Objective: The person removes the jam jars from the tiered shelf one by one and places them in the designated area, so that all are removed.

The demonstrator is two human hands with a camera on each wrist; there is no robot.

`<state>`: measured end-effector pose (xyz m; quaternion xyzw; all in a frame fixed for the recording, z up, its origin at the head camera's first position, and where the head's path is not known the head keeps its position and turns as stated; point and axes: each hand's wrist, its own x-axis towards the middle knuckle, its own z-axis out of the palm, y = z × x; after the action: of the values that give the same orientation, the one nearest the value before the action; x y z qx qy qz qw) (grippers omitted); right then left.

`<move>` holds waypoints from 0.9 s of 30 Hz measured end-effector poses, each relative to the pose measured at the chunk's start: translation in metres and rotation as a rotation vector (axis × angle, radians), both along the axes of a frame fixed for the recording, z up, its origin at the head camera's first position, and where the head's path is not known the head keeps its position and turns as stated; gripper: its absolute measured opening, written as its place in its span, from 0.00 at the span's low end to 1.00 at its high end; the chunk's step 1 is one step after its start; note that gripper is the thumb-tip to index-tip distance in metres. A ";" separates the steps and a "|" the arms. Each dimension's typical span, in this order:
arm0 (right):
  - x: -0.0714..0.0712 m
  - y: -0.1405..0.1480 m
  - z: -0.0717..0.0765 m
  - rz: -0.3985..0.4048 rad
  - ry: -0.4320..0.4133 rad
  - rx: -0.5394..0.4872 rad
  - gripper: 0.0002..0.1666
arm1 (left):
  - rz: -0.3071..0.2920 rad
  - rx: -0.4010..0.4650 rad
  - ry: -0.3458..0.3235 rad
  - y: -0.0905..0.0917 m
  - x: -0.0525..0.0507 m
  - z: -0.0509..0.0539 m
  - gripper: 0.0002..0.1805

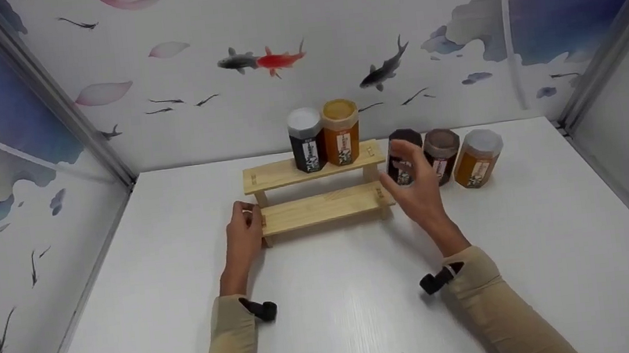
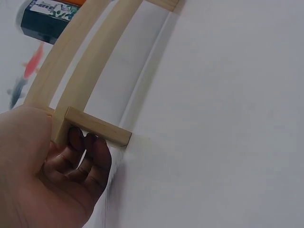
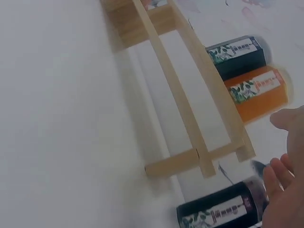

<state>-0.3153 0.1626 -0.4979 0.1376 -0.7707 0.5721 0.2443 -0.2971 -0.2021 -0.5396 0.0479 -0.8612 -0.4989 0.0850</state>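
Two-tier pale-wood rack (image 1: 323,207), upright, bears white-lidded dark jar (image 1: 308,147) and yellow-lidded amber jar (image 1: 341,138) side by side on its upper tier (image 1: 274,175); dark-lidded jar (image 3: 221,208), brown-lidded jar (image 1: 442,148) and pale-lidded amber jar (image 1: 477,159) stand in line to its right.

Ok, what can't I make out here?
Head: part of the black-lidded jar, covered by the right grip.
Head: print on labels, too small.
Left wrist: most of the orange jar, past the top edge.
Right wrist: part of that grip, past the right edge.

Partly hidden, partly unreadable
The right hand (image 1: 420,187) hides part of the black-lidded jar (image 1: 405,134); label text (image 1: 344,145) is too small to read.
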 end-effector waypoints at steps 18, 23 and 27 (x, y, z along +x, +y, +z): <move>-0.039 -0.064 0.030 0.092 -0.166 0.104 0.57 | 0.007 0.012 -0.041 0.001 -0.002 -0.001 0.16; -0.038 -0.066 0.028 0.058 -0.119 0.061 0.49 | 0.007 0.020 -0.023 0.001 -0.001 -0.001 0.16; -0.031 -0.065 0.028 0.035 -0.105 0.034 0.48 | -0.001 0.023 -0.011 -0.001 0.000 0.000 0.17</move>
<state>-0.3460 0.0974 -0.4699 0.1252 -0.7897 0.5694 0.1911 -0.2976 -0.2027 -0.5399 0.0510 -0.8560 -0.5084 0.0793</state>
